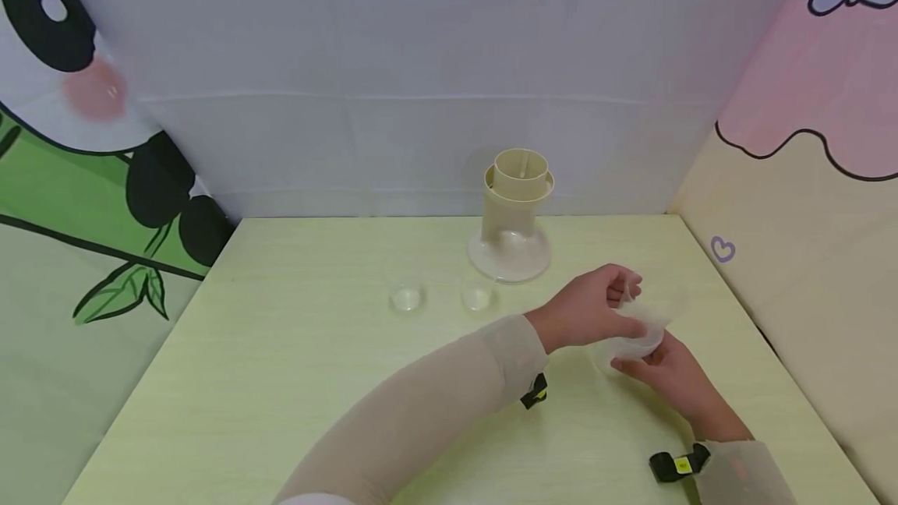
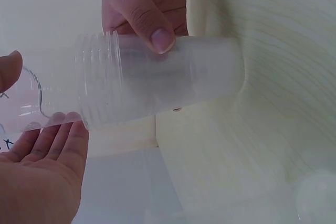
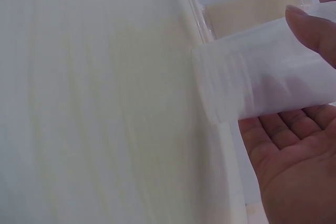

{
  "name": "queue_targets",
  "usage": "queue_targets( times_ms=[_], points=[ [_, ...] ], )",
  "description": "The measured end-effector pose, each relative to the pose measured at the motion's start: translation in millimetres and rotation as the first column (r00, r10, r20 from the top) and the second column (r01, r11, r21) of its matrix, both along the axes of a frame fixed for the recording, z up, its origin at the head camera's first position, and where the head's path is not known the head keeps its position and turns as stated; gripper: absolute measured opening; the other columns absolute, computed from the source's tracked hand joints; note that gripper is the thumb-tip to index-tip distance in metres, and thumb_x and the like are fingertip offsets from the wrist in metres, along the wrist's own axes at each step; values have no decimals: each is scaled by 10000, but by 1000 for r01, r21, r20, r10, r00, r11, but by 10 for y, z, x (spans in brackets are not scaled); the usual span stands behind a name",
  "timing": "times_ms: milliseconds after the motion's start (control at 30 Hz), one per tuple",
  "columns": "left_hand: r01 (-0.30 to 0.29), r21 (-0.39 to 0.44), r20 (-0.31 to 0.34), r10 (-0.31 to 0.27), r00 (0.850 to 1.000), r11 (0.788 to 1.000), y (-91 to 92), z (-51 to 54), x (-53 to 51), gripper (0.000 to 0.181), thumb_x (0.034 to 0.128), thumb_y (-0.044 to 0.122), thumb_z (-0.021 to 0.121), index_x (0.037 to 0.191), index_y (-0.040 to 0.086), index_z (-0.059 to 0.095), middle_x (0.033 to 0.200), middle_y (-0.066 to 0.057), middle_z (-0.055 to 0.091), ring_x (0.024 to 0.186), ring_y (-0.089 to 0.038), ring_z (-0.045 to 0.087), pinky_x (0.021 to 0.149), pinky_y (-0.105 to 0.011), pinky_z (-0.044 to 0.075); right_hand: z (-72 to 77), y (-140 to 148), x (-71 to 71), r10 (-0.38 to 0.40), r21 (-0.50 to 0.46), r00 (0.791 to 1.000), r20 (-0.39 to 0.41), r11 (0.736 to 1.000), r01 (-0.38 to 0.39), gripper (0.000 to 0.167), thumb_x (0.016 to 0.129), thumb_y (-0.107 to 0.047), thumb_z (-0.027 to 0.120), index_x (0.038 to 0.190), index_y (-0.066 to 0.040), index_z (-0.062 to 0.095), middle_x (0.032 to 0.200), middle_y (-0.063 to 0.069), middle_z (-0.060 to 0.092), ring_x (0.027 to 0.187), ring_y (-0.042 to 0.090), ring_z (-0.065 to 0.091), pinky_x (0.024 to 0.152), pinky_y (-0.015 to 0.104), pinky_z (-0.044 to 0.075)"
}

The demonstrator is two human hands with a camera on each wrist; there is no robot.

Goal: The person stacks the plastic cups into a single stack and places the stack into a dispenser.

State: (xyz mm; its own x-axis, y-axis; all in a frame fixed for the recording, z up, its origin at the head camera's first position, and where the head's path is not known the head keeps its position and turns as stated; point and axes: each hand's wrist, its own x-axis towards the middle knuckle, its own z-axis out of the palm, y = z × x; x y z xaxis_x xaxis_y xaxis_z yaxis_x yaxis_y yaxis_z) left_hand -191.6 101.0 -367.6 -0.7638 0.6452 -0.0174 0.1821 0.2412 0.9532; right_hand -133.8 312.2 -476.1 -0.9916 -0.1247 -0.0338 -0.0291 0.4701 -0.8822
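Note:
A stack of clear plastic cups point(image 2: 210, 69) stands on the table, its lower part in the grip of my right hand point(image 1: 677, 380). The right thumb point(image 3: 310, 30) lies along one side of the stack, with the fingers around the other. My left hand point(image 1: 589, 306) holds a clear cup point(image 2: 58, 85) at the top, between its thumb and fingers. That cup sits in or just above the ribbed rims of the stack; the overlap is hard to make out. In the head view the clear plastic is faint and partly hidden by both hands.
Two clear cups point(image 1: 405, 296) stand apart on the pale table point(image 1: 316, 380), left of the hands. Behind them, near the back edge, is a cream cylindrical holder point(image 1: 510, 209) on a round clear base point(image 1: 512, 259). Printed cloth walls point(image 1: 793, 256) border the table.

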Motion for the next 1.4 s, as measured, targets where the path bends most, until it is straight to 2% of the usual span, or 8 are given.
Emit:
queue_targets(
  times_ms=[133,233,367,567,800,1100,1400],
  points=[
    [-11,-45,-39,9,999,999,1,-30,6,583,873,216,856,1379,178,569,1243,153,617,1222,-14,552,1012,-170,450,-7,8,-1,2,-4,1000,-8,1000,-2,660,956,-246,771,1479,-28,433,1416,165,545,1108,14,593,861,214,539],
    [-24,-82,-78,18,997,996,0,-42,9,505,880,261,851,1302,201,581,1271,163,603,1277,-30,526,1033,-191,445,-11,4,-3,2,-10,1000,-18,1000,-2,659,953,-240,775,1477,-29,436,1401,163,554,1103,14,598,858,216,543],
    [-39,-104,-78,31,996,994,0,-48,25,441,876,262,855,1218,210,581,1312,182,584,1296,-38,518,1026,-206,455,-7,-4,-5,0,-22,1000,-28,1000,-1,657,947,-228,782,1469,-27,438,1402,156,545,1108,-2,588,865,202,538],
    [-59,-136,-58,52,997,989,11,-68,51,498,863,244,865,1274,199,587,1353,182,578,1282,-30,524,1007,-219,471,8,-4,1,7,-10,999,-34,1000,-8,658,950,-240,779,1471,-20,443,1429,165,533,1129,-54,561,880,181,524],
    [-65,-199,-85,49,995,978,25,-82,92,677,872,281,854,1464,232,529,1431,128,559,1292,-42,523,1001,-213,475,-14,19,-11,49,-44,995,-86,998,-53,565,964,-183,758,1430,-12,488,1345,89,592,1112,57,599,851,250,557],
    [-57,-193,-107,37,994,979,-38,-98,85,692,883,285,844,1486,229,509,1467,143,532,1345,-33,486,1050,-220,446,-18,17,-7,52,-78,995,-88,995,-59,590,957,-168,766,1450,-27,473,1342,56,586,1117,74,613,855,260,563],
    [-63,-143,-69,54,996,988,-112,-71,70,670,885,267,846,1468,222,517,1449,138,539,1350,-40,488,1059,-221,446,1,-8,18,30,-77,999,-44,996,-33,597,944,-203,785,1442,-52,491,1340,66,591,1112,103,611,869,250,551]
  ],
)
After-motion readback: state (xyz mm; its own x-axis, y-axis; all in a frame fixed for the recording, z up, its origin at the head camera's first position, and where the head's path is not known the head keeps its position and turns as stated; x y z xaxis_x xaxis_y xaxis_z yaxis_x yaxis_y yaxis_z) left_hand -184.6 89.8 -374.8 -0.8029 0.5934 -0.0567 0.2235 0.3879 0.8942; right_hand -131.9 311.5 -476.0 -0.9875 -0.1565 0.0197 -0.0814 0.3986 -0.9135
